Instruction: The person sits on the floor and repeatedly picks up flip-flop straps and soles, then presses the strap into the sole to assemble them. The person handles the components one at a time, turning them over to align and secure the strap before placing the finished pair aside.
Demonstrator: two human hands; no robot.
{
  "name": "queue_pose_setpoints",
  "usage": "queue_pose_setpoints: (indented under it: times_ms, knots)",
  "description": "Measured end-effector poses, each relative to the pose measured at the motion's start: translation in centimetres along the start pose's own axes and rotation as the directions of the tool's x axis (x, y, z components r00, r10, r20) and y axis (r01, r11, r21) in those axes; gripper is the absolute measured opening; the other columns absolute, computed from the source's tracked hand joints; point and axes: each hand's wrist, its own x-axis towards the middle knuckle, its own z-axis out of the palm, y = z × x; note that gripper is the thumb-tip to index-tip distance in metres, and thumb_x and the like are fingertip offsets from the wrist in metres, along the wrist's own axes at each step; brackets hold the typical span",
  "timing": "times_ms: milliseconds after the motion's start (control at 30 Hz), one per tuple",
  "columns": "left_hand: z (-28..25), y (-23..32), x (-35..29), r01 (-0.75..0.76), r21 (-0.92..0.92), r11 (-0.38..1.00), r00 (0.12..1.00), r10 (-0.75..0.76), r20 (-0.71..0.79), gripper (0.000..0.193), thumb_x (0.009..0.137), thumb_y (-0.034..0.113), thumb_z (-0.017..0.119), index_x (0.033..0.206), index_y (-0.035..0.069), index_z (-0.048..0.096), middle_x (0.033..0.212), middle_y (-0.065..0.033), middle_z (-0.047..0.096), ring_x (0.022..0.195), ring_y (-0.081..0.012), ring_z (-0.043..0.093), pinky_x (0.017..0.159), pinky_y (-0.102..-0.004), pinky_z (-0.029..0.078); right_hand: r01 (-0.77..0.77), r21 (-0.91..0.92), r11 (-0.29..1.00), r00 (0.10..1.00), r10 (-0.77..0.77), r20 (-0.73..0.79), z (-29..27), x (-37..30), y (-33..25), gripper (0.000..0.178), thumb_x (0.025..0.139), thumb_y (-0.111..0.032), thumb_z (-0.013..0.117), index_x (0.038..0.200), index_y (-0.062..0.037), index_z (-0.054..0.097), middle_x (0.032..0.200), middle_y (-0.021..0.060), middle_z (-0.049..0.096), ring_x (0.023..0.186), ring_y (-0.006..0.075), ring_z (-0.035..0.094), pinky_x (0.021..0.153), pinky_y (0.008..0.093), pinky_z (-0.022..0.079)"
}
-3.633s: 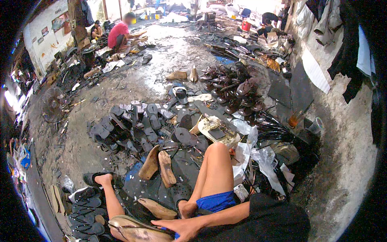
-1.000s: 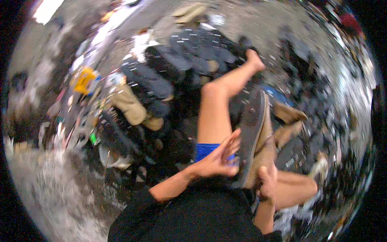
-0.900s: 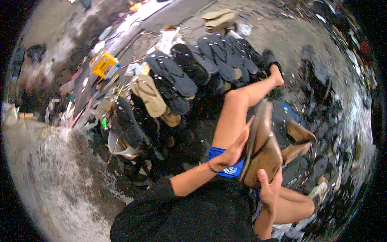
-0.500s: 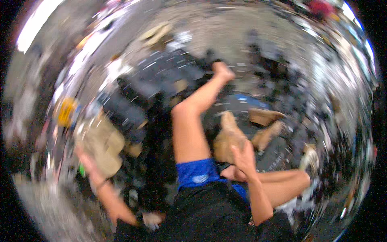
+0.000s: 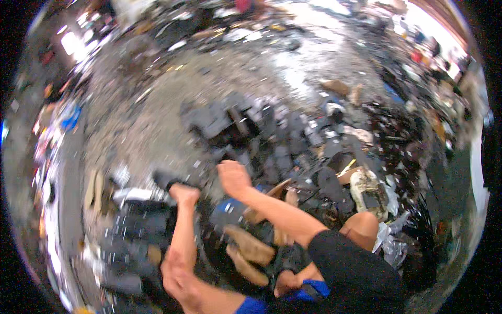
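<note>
My right hand [image 5: 233, 179] stretches forward from my black sleeve, over the near edge of a pile of dark grey block-like pieces [image 5: 282, 131]. Motion smears its fingers, so their grip, and anything in it, is unclear. Below that forearm, between my bent legs, lie two long tan pieces [image 5: 250, 245], perhaps shoe parts. A blue patch [image 5: 229, 207] shows on a dark thing close to my wrist. My left hand lies outside the picture.
Dark stacked pieces [image 5: 138, 225] stand left of my left leg, with narrow tan pieces [image 5: 94, 189] beyond them. At right are a pale, worn shoe-like thing [image 5: 368, 191] and crumpled clear plastic [image 5: 392, 240]. Scraps litter the grey floor [image 5: 146, 115].
The view has swung right and upward. My right hand has left the tan piece in my lap and reached forward to the dark pile. My left hand has gone from view.
</note>
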Motion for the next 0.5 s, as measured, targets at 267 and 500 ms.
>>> queue_pose_setpoints:
  times_ms: [267, 500]
  knots:
    - [12.2, -5.0, -3.1, 0.552, -0.112, 0.826, 0.800, -0.488, 0.348, 0.033, 0.103, 0.008, 0.052, 0.135, -0.003, 0.053, 0.127, -0.0136, 0.061, 0.111, -0.0203, 0.059, 0.100, -0.0328, 0.046, 0.110, -0.163, 0.981, 0.993, -0.114, -0.014, 9.0, 18.3, 4.3, 0.039, 0.093, -0.018, 0.057, 0.130, -0.0042, 0.057, 0.137, 0.0159, 0.057, 0.127, 0.0363, 0.052, 0.101, 0.0437, 0.044]
    - [9.2, -3.4, 4.3, 0.068, -0.116, 0.991, 0.994, -0.058, 0.093, 0.024, 0.100, 0.007, 0.054, 0.120, -0.005, 0.059, 0.115, -0.0138, 0.063, 0.102, -0.0228, 0.060, 0.089, -0.0359, 0.050, -0.054, 0.938, 0.343, 0.952, 0.300, -0.056, -1.7, 4.2, 3.1, 0.022, 0.097, -0.019, 0.058, 0.110, -0.0013, 0.058, 0.084, 0.0042, 0.059, 0.074, 0.0159, 0.055, 0.067, 0.0333, 0.048]
